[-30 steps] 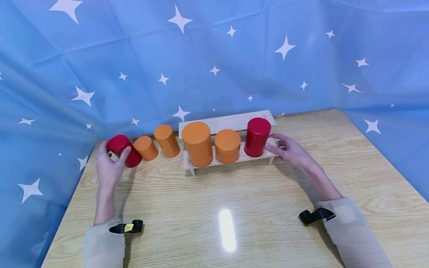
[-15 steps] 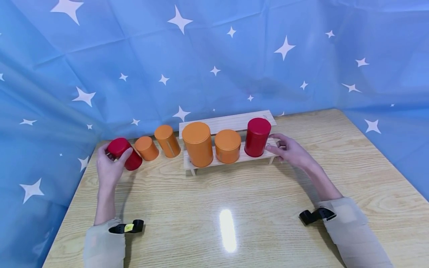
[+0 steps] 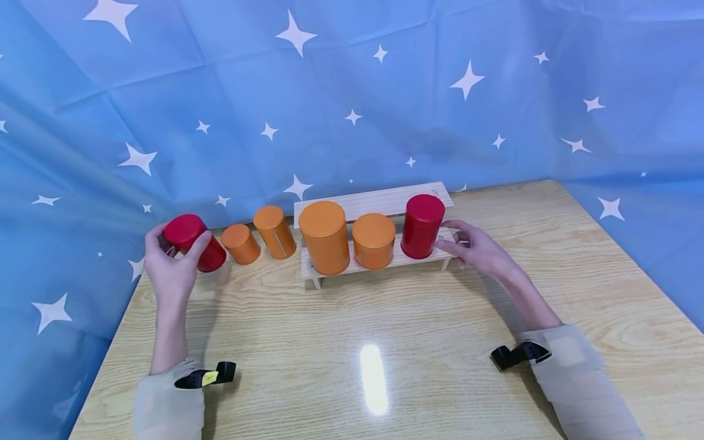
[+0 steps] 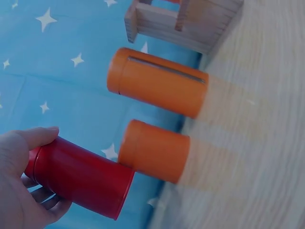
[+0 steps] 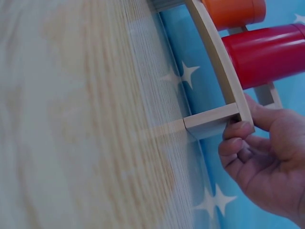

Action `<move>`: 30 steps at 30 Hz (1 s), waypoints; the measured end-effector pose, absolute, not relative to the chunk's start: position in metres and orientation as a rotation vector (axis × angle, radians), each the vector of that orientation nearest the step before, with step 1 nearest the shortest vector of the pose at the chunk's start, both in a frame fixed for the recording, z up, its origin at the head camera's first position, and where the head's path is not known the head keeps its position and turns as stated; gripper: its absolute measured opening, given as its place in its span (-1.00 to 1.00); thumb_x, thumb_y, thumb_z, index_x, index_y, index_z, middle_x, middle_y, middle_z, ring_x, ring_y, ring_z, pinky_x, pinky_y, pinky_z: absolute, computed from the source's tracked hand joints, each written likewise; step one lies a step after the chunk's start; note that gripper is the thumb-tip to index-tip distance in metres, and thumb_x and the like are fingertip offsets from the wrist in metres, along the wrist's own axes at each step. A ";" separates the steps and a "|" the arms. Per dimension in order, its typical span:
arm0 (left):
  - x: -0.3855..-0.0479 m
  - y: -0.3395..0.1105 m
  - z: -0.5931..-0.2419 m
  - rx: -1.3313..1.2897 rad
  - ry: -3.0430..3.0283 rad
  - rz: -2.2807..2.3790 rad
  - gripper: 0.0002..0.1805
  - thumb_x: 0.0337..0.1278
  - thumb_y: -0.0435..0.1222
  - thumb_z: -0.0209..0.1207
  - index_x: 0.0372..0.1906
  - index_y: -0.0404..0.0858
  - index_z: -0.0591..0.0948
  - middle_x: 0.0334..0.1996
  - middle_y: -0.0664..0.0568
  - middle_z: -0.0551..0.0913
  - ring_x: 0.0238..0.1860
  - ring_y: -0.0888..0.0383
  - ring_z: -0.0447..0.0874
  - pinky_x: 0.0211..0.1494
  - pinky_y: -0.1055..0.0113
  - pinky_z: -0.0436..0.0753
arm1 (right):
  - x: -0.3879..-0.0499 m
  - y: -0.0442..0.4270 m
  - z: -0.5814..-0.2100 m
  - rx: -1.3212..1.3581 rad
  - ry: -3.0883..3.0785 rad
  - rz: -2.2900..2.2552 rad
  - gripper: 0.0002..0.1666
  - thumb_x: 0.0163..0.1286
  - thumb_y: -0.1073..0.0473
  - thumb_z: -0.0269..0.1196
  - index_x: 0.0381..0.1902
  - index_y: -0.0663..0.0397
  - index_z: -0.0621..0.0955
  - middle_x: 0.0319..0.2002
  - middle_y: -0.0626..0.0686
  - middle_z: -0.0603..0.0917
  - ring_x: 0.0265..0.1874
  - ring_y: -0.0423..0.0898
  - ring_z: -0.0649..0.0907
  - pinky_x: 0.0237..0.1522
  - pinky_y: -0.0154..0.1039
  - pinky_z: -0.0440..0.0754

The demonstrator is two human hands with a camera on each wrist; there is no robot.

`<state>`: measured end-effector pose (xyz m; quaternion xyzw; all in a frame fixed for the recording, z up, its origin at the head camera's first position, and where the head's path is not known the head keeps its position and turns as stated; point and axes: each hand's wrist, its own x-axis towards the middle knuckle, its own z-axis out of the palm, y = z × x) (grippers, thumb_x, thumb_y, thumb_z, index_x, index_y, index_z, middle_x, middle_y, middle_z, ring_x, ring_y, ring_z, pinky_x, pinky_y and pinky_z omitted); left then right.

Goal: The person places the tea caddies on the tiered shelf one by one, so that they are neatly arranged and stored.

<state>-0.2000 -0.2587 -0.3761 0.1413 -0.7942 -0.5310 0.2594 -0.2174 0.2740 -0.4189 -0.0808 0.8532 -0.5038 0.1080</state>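
Observation:
My left hand (image 3: pixel 175 269) grips a red cylindrical canister (image 4: pixel 81 176) round its lid end, thumb on one side and fingers on the other. In the left wrist view its bottom hangs apart from the table, beside a short orange canister (image 4: pixel 155 151). A taller, slim orange canister (image 3: pixel 275 232) stands to the right of that one. My right hand (image 5: pixel 271 155) pinches the right end of a two-tier wooden rack (image 5: pixel 219 62), thumb above the lower board and fingers curled beneath. On that board stand a large orange canister (image 3: pixel 324 238), a squat orange one (image 3: pixel 374 241) and another red canister (image 3: pixel 422 226).
The rack's upper board (image 3: pixel 374 201) runs behind the canisters, close to a blue curtain with white stars (image 3: pixel 352 73). The wooden table (image 3: pixel 297 342) stretches in front, with a bright glare spot on it. A black strap (image 3: pixel 206 377) circles each sleeve.
The red canister in my left hand first shifted slightly toward me, then rose and moved left, away from the short orange canister. My right hand and the rack have stayed still.

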 end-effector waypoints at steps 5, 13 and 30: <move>-0.194 -0.252 -0.367 0.344 -2.107 -1.439 -0.20 0.08 -0.15 0.47 0.41 -0.10 0.35 0.24 0.04 0.49 0.14 0.22 0.42 0.22 0.33 0.52 | -0.217 0.274 -0.420 -0.227 2.507 -1.490 -0.17 0.46 0.03 0.30 0.49 0.24 0.23 -0.35 0.18 0.46 -0.52 0.08 0.55 -0.43 -0.17 0.59; -0.186 -0.237 -0.349 0.287 -2.040 -1.422 -0.21 0.05 -0.19 0.49 0.40 -0.10 0.39 0.23 0.08 0.51 0.15 0.22 0.44 0.19 0.33 0.53 | -0.218 0.275 -0.421 -0.242 2.522 -1.484 -0.18 0.46 0.01 0.30 0.48 0.24 0.24 -0.37 0.18 0.46 -0.52 0.07 0.56 -0.44 -0.16 0.59; -0.180 -0.187 -0.329 -0.055 -1.900 -1.510 -0.30 0.01 -0.33 0.49 0.30 -0.25 0.47 0.06 0.15 0.58 0.06 0.16 0.53 0.14 0.35 0.51 | -0.219 0.275 -0.421 -0.223 2.493 -1.506 -0.18 0.47 0.09 0.29 0.50 0.28 0.20 -0.34 0.18 0.45 -0.53 0.09 0.53 -0.45 -0.18 0.57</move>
